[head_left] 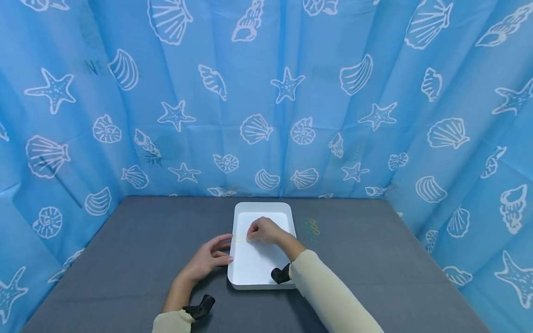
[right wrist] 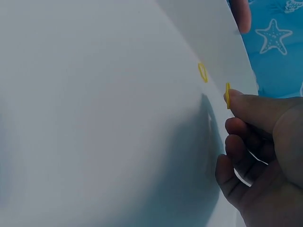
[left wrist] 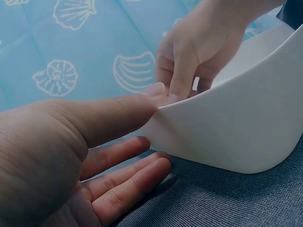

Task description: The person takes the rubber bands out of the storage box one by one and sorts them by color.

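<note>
A shallow white tray (head_left: 258, 270) lies on the grey table. Inside it, my right hand (head_left: 264, 230) pinches a small yellow rubber band (right wrist: 228, 96) between thumb and index finger, just above the tray floor. A second yellow rubber band (right wrist: 202, 72) lies on the floor of the tray near its left wall, apart from the hand. My left hand (head_left: 208, 256) is at the tray's left side. Its thumb touches the rim, and the other fingers extend, loosely spread, beside the outer wall in the left wrist view.
Right of the tray, several yellow rubber bands (head_left: 313, 226) lie in a row on the grey table (head_left: 354, 259), beside several green rubber bands (head_left: 310, 230). A blue curtain (head_left: 233, 92) with white shell prints hangs behind and at both sides.
</note>
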`<state>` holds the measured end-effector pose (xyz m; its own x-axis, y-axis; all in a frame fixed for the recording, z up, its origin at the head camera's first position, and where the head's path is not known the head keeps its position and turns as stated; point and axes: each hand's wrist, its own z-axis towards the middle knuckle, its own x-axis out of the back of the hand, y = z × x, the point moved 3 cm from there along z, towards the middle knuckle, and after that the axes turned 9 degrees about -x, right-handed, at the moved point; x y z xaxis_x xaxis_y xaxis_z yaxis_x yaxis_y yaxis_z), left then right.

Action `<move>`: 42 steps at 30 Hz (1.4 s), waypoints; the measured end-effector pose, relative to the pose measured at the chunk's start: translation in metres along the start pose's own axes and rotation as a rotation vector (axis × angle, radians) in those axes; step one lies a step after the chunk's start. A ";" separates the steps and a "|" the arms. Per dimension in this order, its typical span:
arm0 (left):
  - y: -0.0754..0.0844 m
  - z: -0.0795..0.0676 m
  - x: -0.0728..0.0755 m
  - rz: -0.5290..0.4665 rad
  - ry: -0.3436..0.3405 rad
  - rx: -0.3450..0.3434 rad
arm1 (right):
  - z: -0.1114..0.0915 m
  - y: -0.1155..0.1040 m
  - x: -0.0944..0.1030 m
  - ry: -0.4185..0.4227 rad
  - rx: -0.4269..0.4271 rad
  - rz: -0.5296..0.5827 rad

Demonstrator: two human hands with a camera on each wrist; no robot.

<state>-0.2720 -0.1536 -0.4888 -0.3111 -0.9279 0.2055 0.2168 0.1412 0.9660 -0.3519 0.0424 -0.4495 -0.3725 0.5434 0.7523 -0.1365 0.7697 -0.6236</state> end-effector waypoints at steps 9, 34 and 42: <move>0.001 -0.001 0.000 0.019 0.006 0.014 | -0.006 0.005 0.015 0.025 0.034 -0.007; 0.001 0.000 -0.001 -0.002 0.012 0.015 | -0.063 0.050 0.072 0.141 0.056 0.013; 0.002 0.001 -0.001 -0.009 0.018 0.039 | -0.079 0.082 0.079 0.226 0.079 0.064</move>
<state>-0.2724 -0.1521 -0.4867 -0.2965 -0.9351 0.1943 0.1781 0.1457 0.9732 -0.3198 0.1748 -0.4248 -0.1692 0.6585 0.7333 -0.1938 0.7073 -0.6799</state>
